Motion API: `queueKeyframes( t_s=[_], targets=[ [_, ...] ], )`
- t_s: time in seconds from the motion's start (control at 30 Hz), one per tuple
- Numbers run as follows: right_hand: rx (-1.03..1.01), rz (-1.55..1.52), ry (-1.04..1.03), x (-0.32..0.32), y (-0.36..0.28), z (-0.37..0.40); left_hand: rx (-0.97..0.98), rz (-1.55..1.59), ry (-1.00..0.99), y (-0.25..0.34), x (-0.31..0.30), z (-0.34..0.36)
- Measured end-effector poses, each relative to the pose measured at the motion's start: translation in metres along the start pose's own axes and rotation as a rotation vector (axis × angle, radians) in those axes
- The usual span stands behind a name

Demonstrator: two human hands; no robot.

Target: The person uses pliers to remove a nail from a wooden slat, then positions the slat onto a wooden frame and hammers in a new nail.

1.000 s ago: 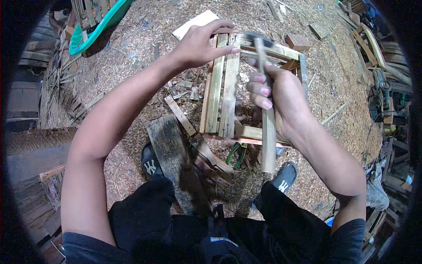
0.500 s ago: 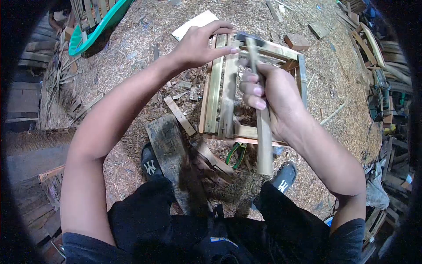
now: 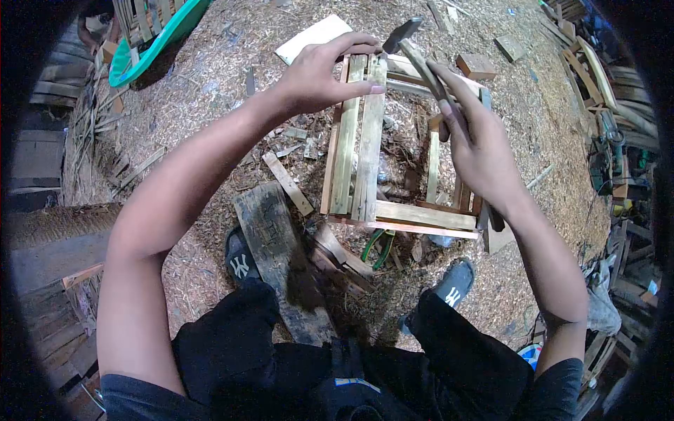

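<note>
A slatted wooden crate (image 3: 370,151) stands in front of me on the wood shavings. My left hand (image 3: 319,74) grips its far left corner, with the thumb across a slat and the fingers over the far edge. In my right hand (image 3: 484,144) is a hammer (image 3: 426,70), held by its wooden handle. The dark hammer head is just above and beside the crate's far edge, close to my left fingertips. I cannot make out a nail there. Pliers with green handles (image 3: 380,248) lie by the crate's near side.
A worn plank (image 3: 270,231) lies between my feet, with wood offcuts (image 3: 288,184) beside it. Beyond are a white board (image 3: 312,40), wood blocks (image 3: 475,67) and a green plastic rim (image 3: 151,52). Stacked wood lines both sides. Part of another person shows at upper left.
The hammer has swung up from the crate's far edge and tilted, its head now clear to see. My right hand has moved right; my left hand stays on the crate corner.
</note>
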State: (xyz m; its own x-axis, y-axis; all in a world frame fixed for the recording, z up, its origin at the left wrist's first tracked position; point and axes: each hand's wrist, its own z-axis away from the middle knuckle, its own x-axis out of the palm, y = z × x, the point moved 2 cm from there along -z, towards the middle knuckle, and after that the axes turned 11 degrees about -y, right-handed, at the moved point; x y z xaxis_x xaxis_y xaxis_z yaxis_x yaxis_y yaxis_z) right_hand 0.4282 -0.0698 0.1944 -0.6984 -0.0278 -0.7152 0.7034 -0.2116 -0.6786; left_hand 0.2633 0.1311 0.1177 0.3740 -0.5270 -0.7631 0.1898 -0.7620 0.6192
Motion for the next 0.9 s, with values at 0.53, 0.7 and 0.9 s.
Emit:
queueKeyframes(
  t_s=[0.53, 0.7, 0.9],
  targets=[
    [-0.162, 0.104, 0.143, 0.023, 0.013, -0.006, -0.032, 0.005, 0.012, -0.004, -0.001, -0.001],
    [-0.222, 0.118, 0.143, 0.026, 0.013, -0.005, -0.030, 0.016, 0.004, -0.006, -0.001, -0.003],
    [0.055, 0.119, -0.002, -0.002, 0.011, -0.011, -0.028, 0.006, 0.013, -0.004, 0.000, -0.002]
  ],
)
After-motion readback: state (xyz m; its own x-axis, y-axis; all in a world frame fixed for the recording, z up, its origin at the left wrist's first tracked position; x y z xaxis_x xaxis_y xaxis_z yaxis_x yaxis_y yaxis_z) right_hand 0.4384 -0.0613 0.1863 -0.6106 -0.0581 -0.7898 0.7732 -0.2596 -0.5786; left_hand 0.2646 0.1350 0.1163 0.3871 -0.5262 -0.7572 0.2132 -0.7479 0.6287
